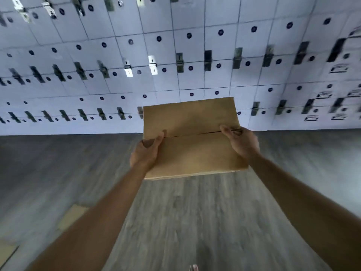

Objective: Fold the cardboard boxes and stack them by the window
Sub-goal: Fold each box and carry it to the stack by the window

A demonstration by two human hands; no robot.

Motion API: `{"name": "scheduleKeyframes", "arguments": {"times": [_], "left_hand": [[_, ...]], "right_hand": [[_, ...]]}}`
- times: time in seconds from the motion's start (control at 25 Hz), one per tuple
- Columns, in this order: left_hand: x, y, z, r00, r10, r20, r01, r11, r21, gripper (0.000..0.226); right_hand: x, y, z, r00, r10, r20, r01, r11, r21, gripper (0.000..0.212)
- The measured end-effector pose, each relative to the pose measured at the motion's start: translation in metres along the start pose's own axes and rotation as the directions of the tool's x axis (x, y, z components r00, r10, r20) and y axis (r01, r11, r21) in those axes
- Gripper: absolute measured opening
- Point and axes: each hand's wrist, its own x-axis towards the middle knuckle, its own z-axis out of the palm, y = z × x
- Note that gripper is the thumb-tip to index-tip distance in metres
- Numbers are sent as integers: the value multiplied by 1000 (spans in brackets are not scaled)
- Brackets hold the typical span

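The left hand grips the left edge of the cardboard box, thumb on top. The right hand grips its right edge, so the box hangs between both hands above the floor.

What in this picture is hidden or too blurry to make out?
Head view, the only one:
- Underside of the cardboard box: faces away from the camera.
- Fingers of the left hand and right hand: mostly behind the box's sides.
- Locker wall labels at right: motion-blurred, unreadable.
- Flat cardboard on the floor at lower left: blurred, partly behind the left arm.
- The window: not in view.
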Motion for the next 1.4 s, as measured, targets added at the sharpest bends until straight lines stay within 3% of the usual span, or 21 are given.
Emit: {"name": "scheduleKeyframes", "arguments": {"times": [0.08,0.24,0.36,0.44,0.56,0.72,1.04,1.4], "left_hand": [[27,27,46,997,35,67,-37,999,33,101],[90,87,147,969,143,202,-148,989,13,82],[132,138,230,946,173,275,-196,979,59,83],[150,168,282,918,210,335,-241,969,54,95],[163,222,387,827,274,491,-338,940,44,107],[143,292,539,683,331,651,-435,900,-1,106],[103,430,801,523,373,767,-477,873,-99,103],[125,550,1033,399,380,834,-493,856,-154,102]], "right_hand": [[34,19,-26,998,38,-50,-39,999,0,54],[107,50,-77,975,121,-186,-117,993,36,68],[164,73,-120,938,185,-294,-175,983,59,71],[192,94,-147,907,227,-354,-209,974,89,70],[226,143,-206,830,319,-457,-298,947,120,70],[266,223,-299,710,402,-579,-390,908,153,76],[380,335,-492,553,422,-718,-452,876,167,69],[536,447,-608,466,480,-743,-481,842,243,79]]}}
